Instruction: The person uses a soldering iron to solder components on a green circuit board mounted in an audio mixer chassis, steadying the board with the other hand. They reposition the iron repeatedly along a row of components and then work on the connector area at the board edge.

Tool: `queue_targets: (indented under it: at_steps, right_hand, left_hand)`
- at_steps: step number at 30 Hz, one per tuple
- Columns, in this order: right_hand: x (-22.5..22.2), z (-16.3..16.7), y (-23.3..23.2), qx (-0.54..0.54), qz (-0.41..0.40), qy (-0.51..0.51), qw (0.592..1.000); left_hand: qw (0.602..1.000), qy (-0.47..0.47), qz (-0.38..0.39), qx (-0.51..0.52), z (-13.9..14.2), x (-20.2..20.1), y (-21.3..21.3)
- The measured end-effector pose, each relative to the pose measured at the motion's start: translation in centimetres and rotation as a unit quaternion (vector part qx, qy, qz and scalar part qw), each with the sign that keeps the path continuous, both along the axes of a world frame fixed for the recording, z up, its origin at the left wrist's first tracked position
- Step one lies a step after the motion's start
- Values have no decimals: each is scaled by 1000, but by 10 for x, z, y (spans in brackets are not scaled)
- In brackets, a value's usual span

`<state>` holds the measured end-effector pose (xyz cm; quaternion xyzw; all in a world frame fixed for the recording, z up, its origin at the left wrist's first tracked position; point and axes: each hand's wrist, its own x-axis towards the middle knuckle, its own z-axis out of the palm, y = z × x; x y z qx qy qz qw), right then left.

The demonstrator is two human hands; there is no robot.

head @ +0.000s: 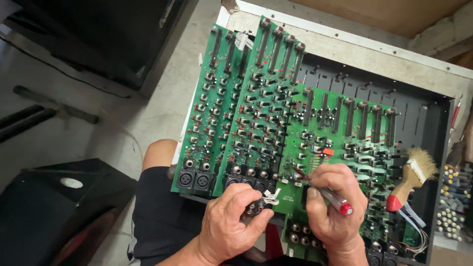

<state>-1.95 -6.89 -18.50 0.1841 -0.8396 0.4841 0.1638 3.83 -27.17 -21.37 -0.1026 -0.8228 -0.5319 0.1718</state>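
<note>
The right hand (331, 204) was closed around a thin red-capped tool (322, 193), held like a pen with its tip touching the near edge of the right green circuit board (345, 148). The left hand (231, 221) pinched a small white connector with short wires (270, 196) between thumb and fingers, at the near edge of the middle board (261, 113). A third board (209, 108) lay overlapped to the left. All three rested tilted over an open black mixer chassis (423, 118) that reached from the person's lap to the far right.

The boards looked light and stiff but fragile, crowded with upright parts; bare edges seemed the safest hold. The wires looked soft and easily torn, better gripped at the plug. A red-handled brush (411, 177) lay to the right, speaker cabinets (59, 212) left on the floor.
</note>
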Motion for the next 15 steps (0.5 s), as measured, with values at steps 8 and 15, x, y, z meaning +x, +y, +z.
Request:
queue_targets:
  at_steps: [8,15]
  right_hand:
    - [-1,2,-1,5,8,7,1000]
    - [-2,2,-1,13,8,9,1000]
  left_hand:
    - [1000,-6,-2,3,1,0,-1]
    - [1000,-3,-1,0,0,-1,0]
